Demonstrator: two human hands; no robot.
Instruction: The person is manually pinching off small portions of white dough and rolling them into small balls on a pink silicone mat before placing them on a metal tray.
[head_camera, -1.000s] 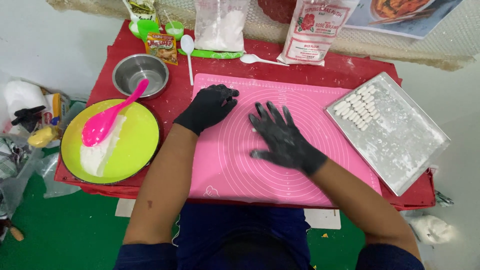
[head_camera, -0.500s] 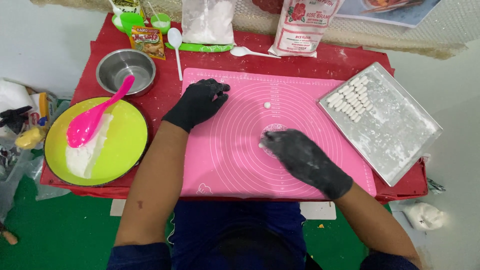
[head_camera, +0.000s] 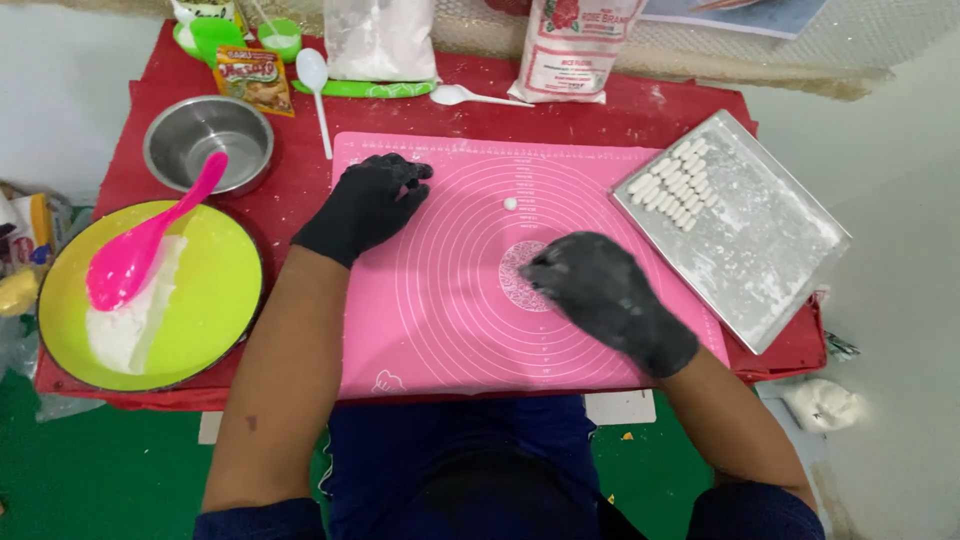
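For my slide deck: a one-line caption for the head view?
Black-gloved right hand presses on pink mat; left hand rests near a small dough ball.

The middle of the pink mat (head_camera: 450, 300) is lying open, only one small dough piece (head_camera: 510, 203) sitting there. The metal tray (head_camera: 770, 260) is blocking the right side, the steel bowl (head_camera: 208, 140) and green plate (head_camera: 215, 300) the left.
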